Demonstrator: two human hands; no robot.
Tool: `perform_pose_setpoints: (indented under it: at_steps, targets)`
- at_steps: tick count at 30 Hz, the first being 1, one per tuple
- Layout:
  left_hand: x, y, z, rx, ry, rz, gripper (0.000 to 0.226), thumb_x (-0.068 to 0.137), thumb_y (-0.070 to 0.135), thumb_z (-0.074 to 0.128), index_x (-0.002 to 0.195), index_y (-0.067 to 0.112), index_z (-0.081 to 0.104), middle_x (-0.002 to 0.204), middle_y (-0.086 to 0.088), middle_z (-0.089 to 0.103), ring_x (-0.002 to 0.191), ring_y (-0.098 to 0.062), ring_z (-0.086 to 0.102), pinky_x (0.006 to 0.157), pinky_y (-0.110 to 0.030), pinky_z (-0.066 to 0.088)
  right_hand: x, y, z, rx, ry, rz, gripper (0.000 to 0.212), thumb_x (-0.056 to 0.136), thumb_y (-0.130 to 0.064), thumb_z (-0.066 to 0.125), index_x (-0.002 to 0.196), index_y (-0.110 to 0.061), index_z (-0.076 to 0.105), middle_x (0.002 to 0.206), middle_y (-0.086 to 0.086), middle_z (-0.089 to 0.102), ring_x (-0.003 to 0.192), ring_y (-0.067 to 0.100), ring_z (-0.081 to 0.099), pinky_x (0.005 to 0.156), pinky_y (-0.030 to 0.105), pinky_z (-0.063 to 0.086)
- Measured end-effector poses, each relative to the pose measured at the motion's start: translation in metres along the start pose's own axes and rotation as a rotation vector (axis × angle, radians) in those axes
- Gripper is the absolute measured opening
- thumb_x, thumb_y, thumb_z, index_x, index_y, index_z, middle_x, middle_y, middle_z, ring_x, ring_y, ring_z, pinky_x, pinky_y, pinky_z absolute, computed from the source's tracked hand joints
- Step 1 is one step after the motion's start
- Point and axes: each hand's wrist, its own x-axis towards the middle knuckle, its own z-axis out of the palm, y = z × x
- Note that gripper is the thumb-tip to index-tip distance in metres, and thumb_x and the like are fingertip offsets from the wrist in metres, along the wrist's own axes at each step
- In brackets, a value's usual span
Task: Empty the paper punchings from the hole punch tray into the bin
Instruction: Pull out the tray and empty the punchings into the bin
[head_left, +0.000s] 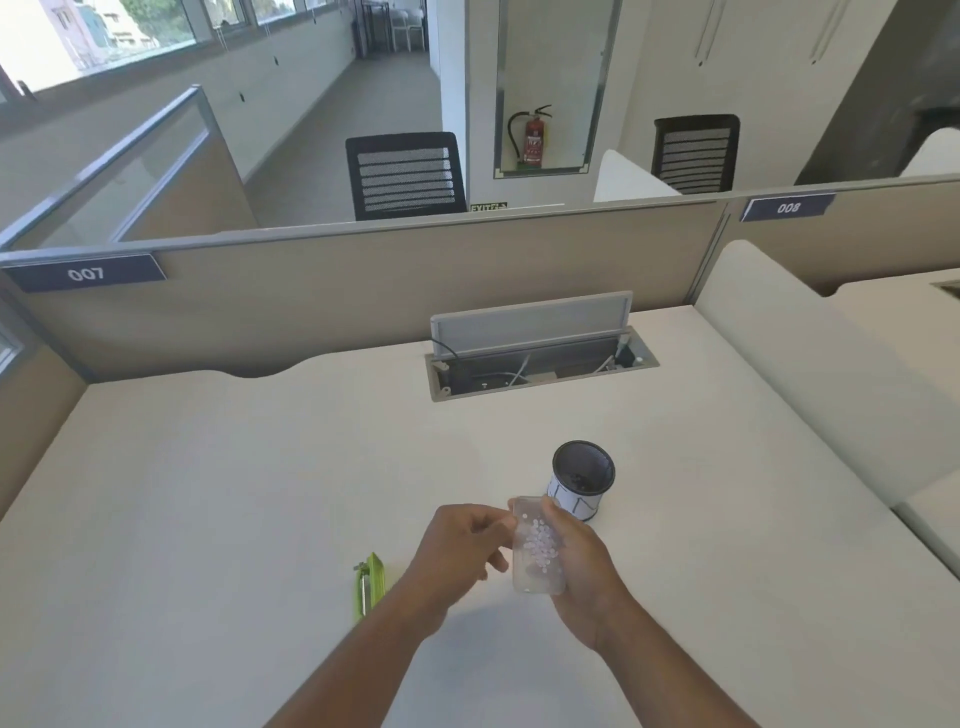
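A clear plastic punch tray (535, 551) with several white paper punchings in it is held in my right hand (582, 566), above the white desk (208, 493). My left hand (457, 545) is beside the tray's left edge, fingers curled and touching or nearly touching it. Just beyond the tray stands a small round black mesh bin (583, 480) with a white band around its lower part; its mouth is open and dark bits lie inside. The green hole punch body (371, 584) lies on the desk to the left of my left wrist.
An open cable hatch (540, 358) with a raised lid sits in the desk behind the bin. Beige partitions (363, 291) close the desk at the back and left. A white divider (810, 374) borders the right side. Two black chairs stand beyond the partition.
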Motion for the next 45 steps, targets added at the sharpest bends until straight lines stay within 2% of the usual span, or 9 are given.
perform_pose_setpoints:
  at_steps: [7, 11, 15, 23, 28, 33, 38, 42, 45]
  targets:
    - [0.044, 0.023, 0.031, 0.027, -0.026, -0.006, 0.015, 0.092, 0.007, 0.072, 0.085, 0.006, 0.086, 0.073, 0.001, 0.079, 0.062, -0.013, 0.065, 0.057, -0.024, 0.050, 0.024, -0.036, -0.030, -0.097, 0.080, -0.059, 0.040, 0.109, -0.035, 0.050, 0.117, -0.005, 0.075, 0.097, 0.012, 0.077, 0.084, 0.024, 0.071, 0.071, 0.034, 0.052]
    - [0.074, 0.045, 0.045, 0.063, 0.048, 0.028, 0.011, 0.092, 0.007, 0.075, 0.088, 0.006, 0.086, 0.089, -0.017, 0.085, 0.059, -0.011, 0.066, 0.058, -0.027, 0.051, 0.048, -0.067, -0.049, -0.253, 0.212, -0.194, 0.037, 0.107, -0.032, 0.052, 0.113, -0.004, 0.076, 0.114, 0.028, 0.076, 0.098, 0.039, 0.073, 0.078, 0.041, 0.054]
    - [0.106, 0.062, 0.052, 0.099, 0.118, 0.054, 0.009, 0.092, 0.006, 0.077, 0.093, 0.005, 0.086, 0.095, -0.021, 0.085, 0.057, -0.010, 0.065, 0.053, -0.021, 0.050, 0.066, -0.099, -0.063, -0.406, 0.249, -0.303, 0.030, 0.101, -0.022, 0.052, 0.103, -0.009, 0.079, 0.109, 0.027, 0.076, 0.087, 0.031, 0.072, 0.074, 0.042, 0.057]
    - [0.150, 0.065, 0.063, 0.216, 0.171, 0.071, 0.009, 0.089, 0.005, 0.081, 0.087, 0.011, 0.087, 0.085, 0.002, 0.083, 0.046, 0.004, 0.063, 0.047, -0.010, 0.050, 0.097, -0.116, -0.088, -0.732, 0.294, -0.415, 0.024, 0.097, -0.013, 0.056, 0.096, -0.007, 0.079, 0.101, 0.014, 0.080, 0.097, 0.037, 0.072, 0.088, 0.049, 0.058]
    - [0.161, 0.059, 0.067, 0.328, 0.187, 0.121, 0.017, 0.092, 0.012, 0.082, 0.082, 0.026, 0.084, 0.084, 0.007, 0.083, 0.057, -0.002, 0.069, 0.056, -0.015, 0.058, 0.102, -0.112, -0.095, -0.892, 0.290, -0.423, 0.027, 0.098, -0.013, 0.059, 0.110, -0.016, 0.083, 0.112, 0.002, 0.083, 0.105, 0.025, 0.073, 0.096, 0.042, 0.056]
    - [0.162, 0.052, 0.070, 0.369, 0.201, 0.177, 0.007, 0.092, 0.011, 0.083, 0.096, 0.014, 0.088, 0.086, 0.002, 0.083, 0.081, -0.021, 0.079, 0.081, -0.035, 0.068, 0.104, -0.104, -0.102, -0.957, 0.291, -0.432, 0.022, 0.099, -0.019, 0.063, 0.111, -0.018, 0.083, 0.113, 0.001, 0.084, 0.105, 0.028, 0.074, 0.099, 0.048, 0.055]
    - [0.159, 0.046, 0.072, 0.430, 0.203, 0.228, 0.006, 0.092, 0.012, 0.083, 0.096, 0.012, 0.087, 0.086, -0.001, 0.083, 0.087, -0.029, 0.081, 0.083, -0.040, 0.068, 0.102, -0.099, -0.106, -1.006, 0.312, -0.451, 0.024, 0.101, -0.023, 0.063, 0.116, -0.022, 0.081, 0.118, -0.001, 0.082, 0.106, 0.028, 0.073, 0.103, 0.051, 0.051]
    - [0.158, 0.042, 0.072, 0.465, 0.233, 0.291, 0.008, 0.092, 0.011, 0.081, 0.097, 0.013, 0.088, 0.087, -0.001, 0.085, 0.082, -0.021, 0.081, 0.082, -0.038, 0.069, 0.099, -0.091, -0.108, -0.950, 0.376, -0.481, 0.028, 0.101, -0.021, 0.063, 0.127, -0.020, 0.074, 0.128, 0.001, 0.074, 0.105, 0.025, 0.070, 0.108, 0.055, 0.045]
    - [0.156, 0.039, 0.071, 0.479, 0.256, 0.343, 0.010, 0.091, 0.010, 0.081, 0.097, 0.014, 0.089, 0.084, 0.006, 0.083, 0.071, 0.001, 0.074, 0.076, -0.027, 0.066, 0.096, -0.082, -0.112, -0.967, 0.413, -0.485, 0.035, 0.101, -0.019, 0.061, 0.135, -0.022, 0.068, 0.136, -0.002, 0.064, 0.122, 0.025, 0.062, 0.108, 0.044, 0.035]
